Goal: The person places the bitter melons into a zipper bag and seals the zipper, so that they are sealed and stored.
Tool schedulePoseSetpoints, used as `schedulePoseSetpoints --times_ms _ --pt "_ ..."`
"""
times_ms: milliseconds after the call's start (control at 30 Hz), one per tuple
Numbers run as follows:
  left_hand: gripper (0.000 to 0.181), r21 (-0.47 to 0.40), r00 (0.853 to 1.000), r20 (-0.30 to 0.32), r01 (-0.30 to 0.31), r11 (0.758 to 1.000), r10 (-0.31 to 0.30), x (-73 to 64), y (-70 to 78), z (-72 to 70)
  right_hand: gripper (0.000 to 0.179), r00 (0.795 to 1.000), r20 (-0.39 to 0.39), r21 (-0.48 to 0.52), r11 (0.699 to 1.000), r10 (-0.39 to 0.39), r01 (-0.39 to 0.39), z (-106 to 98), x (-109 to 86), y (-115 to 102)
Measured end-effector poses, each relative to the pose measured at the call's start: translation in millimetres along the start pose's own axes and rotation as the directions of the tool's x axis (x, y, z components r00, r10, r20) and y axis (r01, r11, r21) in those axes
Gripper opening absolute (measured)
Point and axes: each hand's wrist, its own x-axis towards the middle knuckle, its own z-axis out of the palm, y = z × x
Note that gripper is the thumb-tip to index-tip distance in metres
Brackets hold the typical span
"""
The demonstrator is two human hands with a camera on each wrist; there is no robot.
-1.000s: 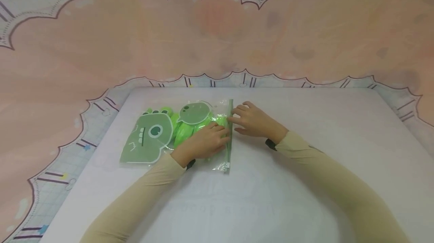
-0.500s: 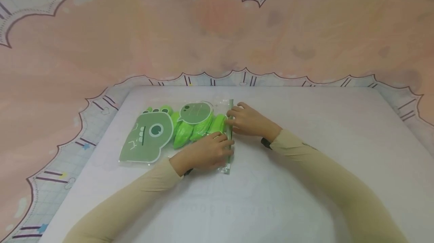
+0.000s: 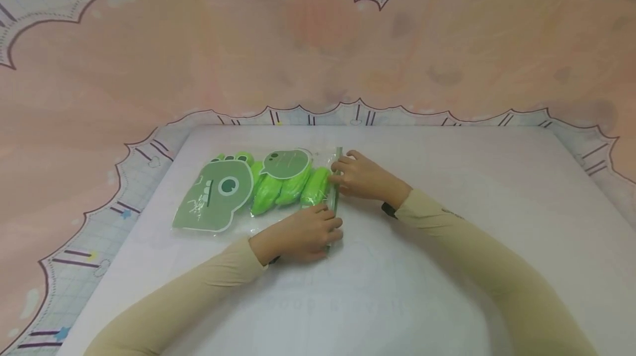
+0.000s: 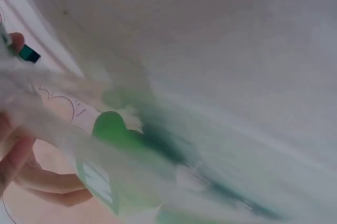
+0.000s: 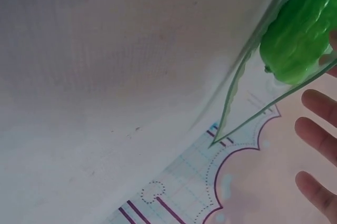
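Note:
A clear zip bag [image 3: 216,201] printed with a green one-eyed monster lies on the white table, its green-edged mouth on the right. Several bright green, bumpy vegetable-like pieces [image 3: 268,193] show through the plastic; one such piece [image 5: 297,39] is near the mouth in the right wrist view. My left hand [image 3: 300,232] grips the near end of the mouth edge, fingers bent over it. Farther along that edge, my right hand [image 3: 365,176] pinches the green strip. In the right wrist view the mouth's two edges [image 5: 226,110] stand apart, and several fingertips [image 5: 316,134] are spread beside them.
White table surface [image 3: 447,168] extends right of the bag and toward the front. Behind it hangs a peach-coloured cloth [image 3: 318,58] with scalloped borders. A dark wrist strap [image 3: 389,210] shows at my right cuff.
My right hand has moved left onto the bag's mouth edge. The left hand has slid toward the edge's near end, uncovering more green pieces. The bag's near side has shifted slightly away from me.

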Motion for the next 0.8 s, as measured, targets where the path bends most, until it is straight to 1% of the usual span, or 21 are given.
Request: schedulePoseSetpoints --times_ms 100,200,300,400,467,633,733,800 --pt "0.020 0.030 0.998 -0.051 -0.020 0.999 0.022 -2.1 -0.1 0.6 0.024 1.000 -0.010 -0.007 1.000 -0.023 0.023 -0.8 -2.4 -2.0" --pt "0.017 0.074 0.991 -0.132 -0.029 0.997 0.039 -4.7 -1.0 1.0 0.026 0.999 -0.009 -0.002 0.999 -0.048 0.048 -1.1 -5.4 -3.5" --pt "0.010 0.126 0.970 -0.237 -0.021 0.992 0.051 -6.8 -2.2 0.7 0.029 0.997 0.006 0.019 0.997 -0.072 0.072 -2.2 -8.9 -6.1" --pt "0.004 0.173 0.948 -0.312 -0.014 0.985 0.069 -8.4 -3.5 -1.4 0.030 0.995 0.017 0.032 0.995 -0.097 0.097 -5.0 -11.3 -10.2" --pt "0.004 0.196 0.937 -0.340 -0.010 0.981 0.077 -9.8 -4.4 -2.7 0.031 0.993 0.017 0.035 0.992 -0.119 0.118 -6.8 -12.2 -13.8" --pt "0.011 0.255 0.923 -0.373 0.000 0.967 0.098 -13.0 -7.0 -3.7 0.034 0.986 0.009 0.063 0.984 -0.164 0.164 -8.5 -13.7 -22.7" --pt "0.016 0.286 0.904 -0.415 0.017 0.958 0.107 -13.4 -9.2 -1.9 0.036 0.983 0.020 0.081 0.980 -0.182 0.180 -10.3 -14.2 -27.1" --pt "0.017 0.303 0.888 -0.446 0.036 0.952 0.108 -13.2 -10.5 -0.5 0.034 0.981 0.030 0.093 0.978 -0.190 0.186 -11.7 -14.0 -29.4"
